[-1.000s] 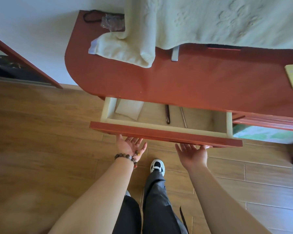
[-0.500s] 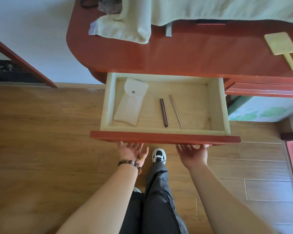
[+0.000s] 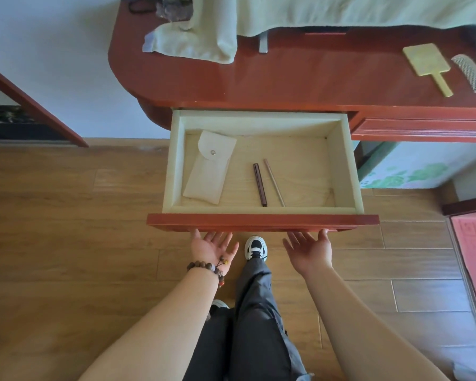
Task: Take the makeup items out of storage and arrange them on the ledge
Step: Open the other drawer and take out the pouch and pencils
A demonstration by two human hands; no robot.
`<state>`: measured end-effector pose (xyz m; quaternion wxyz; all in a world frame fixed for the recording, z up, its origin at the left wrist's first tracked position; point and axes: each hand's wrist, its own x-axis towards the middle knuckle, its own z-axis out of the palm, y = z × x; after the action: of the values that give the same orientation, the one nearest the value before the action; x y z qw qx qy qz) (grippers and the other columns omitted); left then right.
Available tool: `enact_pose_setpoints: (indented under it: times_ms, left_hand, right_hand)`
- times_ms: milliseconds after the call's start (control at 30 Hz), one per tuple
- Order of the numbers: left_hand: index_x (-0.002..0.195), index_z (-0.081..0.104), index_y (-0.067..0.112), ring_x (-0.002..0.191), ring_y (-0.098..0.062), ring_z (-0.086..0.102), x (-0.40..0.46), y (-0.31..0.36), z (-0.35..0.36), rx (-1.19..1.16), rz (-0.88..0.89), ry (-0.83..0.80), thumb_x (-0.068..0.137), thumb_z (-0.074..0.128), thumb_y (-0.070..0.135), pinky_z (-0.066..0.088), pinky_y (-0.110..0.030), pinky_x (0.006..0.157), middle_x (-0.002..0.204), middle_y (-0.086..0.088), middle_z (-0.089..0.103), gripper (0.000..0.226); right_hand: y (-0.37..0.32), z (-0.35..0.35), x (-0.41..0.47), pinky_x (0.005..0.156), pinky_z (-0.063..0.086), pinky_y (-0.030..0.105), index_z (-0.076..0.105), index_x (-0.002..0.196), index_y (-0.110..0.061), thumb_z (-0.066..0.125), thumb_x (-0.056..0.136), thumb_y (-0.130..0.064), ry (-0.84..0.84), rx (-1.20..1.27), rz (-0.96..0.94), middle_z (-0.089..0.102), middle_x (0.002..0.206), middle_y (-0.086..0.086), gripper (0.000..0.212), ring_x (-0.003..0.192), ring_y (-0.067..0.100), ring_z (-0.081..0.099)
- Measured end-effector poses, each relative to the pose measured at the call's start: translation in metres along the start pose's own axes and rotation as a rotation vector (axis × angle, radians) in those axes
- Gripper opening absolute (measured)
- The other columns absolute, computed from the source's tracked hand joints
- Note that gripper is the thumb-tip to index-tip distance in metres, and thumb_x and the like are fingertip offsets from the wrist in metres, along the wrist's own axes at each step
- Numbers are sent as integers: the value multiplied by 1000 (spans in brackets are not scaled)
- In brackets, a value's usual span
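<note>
The red worktop (image 3: 300, 75) runs across the top of the view, its left end rounded and its front edge straight above the drawer (image 3: 261, 220). A pale cloth (image 3: 204, 42) hangs over its back part, and near the right edge lie a hand mirror (image 3: 427, 63) and a comb (image 3: 471, 74), just beside each other but apart; the stretch of worktop between cloth and mirror is bare wood. The drawer stands pulled far out over the wood floor (image 3: 66, 215), its red front nearest the person. Inside, a cream pouch (image 3: 209, 167) lies tilted against the left wall, and near the middle a dark pencil (image 3: 259, 185) and a lighter pencil (image 3: 274, 182) lie side by side, close at the far ends and spreading toward the front wall; the right half of the drawer floor shows open board. The left hand (image 3: 213, 247), wearing a bead bracelet (image 3: 206, 269), and the right hand (image 3: 309, 248) are palm up under the drawer front, each grip spread, fingertips at its lower edge. A shoe (image 3: 256, 247) shows between the hands.
</note>
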<state>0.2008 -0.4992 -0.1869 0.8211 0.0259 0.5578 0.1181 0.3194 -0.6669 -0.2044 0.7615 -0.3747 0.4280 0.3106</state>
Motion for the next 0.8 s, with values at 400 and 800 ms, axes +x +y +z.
enact_pose_setpoints:
  times_ms: [400, 800]
  left_hand:
    - [130, 52, 14, 118, -17, 54, -96, 4, 0, 989, 297, -153, 98, 46, 36, 46, -41, 97, 131, -3, 56, 39]
    - [124, 54, 22, 102, -10, 56, -85, 21, 108, 1430, 790, -81, 88, 62, 36, 48, -29, 85, 116, 4, 60, 40]
  right_hand:
    - [-3, -5, -93, 89, 47, 37, 59, 116, -7, 48, 96, -40, -140, -594, -141, 64, 116, 13, 40, 109, 23, 61]
    - [-46, 92, -100, 83, 53, 31, 64, 100, -21, 61, 88, -28, -248, -1150, -495, 69, 99, 0, 14, 93, 16, 66]
